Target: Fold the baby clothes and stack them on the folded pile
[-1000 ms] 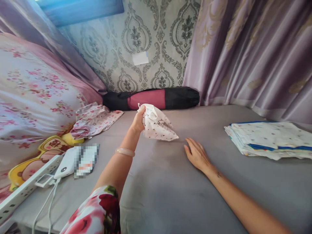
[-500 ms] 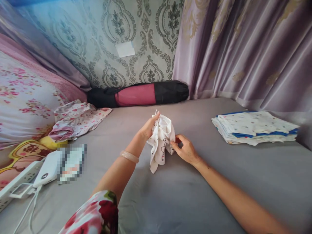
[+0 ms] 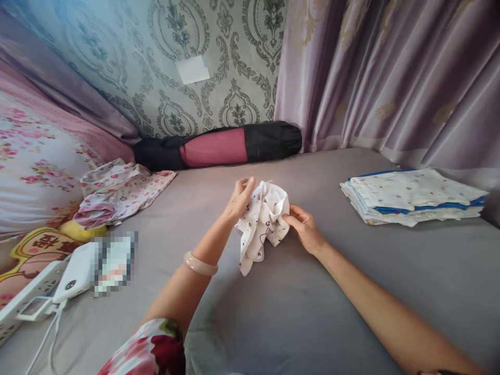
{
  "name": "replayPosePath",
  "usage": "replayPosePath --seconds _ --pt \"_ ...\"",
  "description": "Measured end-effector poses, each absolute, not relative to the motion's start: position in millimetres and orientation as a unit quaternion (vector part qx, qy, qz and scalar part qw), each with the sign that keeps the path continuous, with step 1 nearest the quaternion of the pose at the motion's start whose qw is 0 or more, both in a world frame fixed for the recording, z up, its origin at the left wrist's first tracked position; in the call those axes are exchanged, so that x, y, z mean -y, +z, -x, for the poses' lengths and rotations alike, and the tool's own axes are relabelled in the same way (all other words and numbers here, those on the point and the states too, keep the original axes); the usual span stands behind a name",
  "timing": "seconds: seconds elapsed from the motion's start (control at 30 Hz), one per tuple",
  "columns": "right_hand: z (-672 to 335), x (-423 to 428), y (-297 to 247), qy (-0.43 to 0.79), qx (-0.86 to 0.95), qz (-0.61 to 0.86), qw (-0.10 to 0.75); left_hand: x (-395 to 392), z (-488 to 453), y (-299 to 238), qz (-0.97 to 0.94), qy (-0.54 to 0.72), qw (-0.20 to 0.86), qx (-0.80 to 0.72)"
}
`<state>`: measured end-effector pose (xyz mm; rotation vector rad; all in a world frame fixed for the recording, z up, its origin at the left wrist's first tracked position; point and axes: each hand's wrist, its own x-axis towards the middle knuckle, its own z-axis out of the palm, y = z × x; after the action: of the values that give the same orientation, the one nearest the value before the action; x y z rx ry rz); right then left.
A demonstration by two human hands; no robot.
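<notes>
A crumpled white cloth (image 3: 260,229) with small dark prints, perhaps a small garment, is held between my hands above the grey sheet. One pointed end hangs down at its lower left, and the top forms a loose, rounded opening. My left hand (image 3: 239,200), a pale bangle on its wrist, grips the left edge; some of its fingertips are hidden behind the fabric. On the opposite side, my right hand (image 3: 307,229) pinches the edge between thumb and fingers.
Folded printed cloths (image 3: 414,198) lie stacked at the right. A black and pink roll bag (image 3: 219,146) rests along the wall. At left are a pink-patterned cloth (image 3: 121,190), a white power bank (image 3: 78,271), a power strip (image 3: 31,297), cables and a blurred-out item (image 3: 115,265).
The cloth's upper part has spread wider to the right, with my right hand shifting right and slightly up. My left hand has moved slightly left. The view has shifted a little.
</notes>
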<state>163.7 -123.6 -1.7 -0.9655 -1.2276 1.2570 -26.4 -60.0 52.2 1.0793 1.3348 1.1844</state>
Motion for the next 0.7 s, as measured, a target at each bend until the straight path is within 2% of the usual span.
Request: replayPosePath --seconds 0.1,0.27,0.53,0.7 --pt "-167 124 -3 0.540 0.519 0.397 0.530 67 26 55 -0.542 0.464 0.436 -0.548" --pt "-169 125 2 0.527 0.549 0.402 0.510 77 23 61 -0.635 0.353 0.437 -0.530" --pt "-172 129 8 0.516 0.583 0.409 0.475 76 17 58 -0.637 0.333 0.439 -0.540" --pt "-171 131 11 0.523 0.603 0.380 0.467 77 24 62 -0.605 0.313 0.475 -0.557"
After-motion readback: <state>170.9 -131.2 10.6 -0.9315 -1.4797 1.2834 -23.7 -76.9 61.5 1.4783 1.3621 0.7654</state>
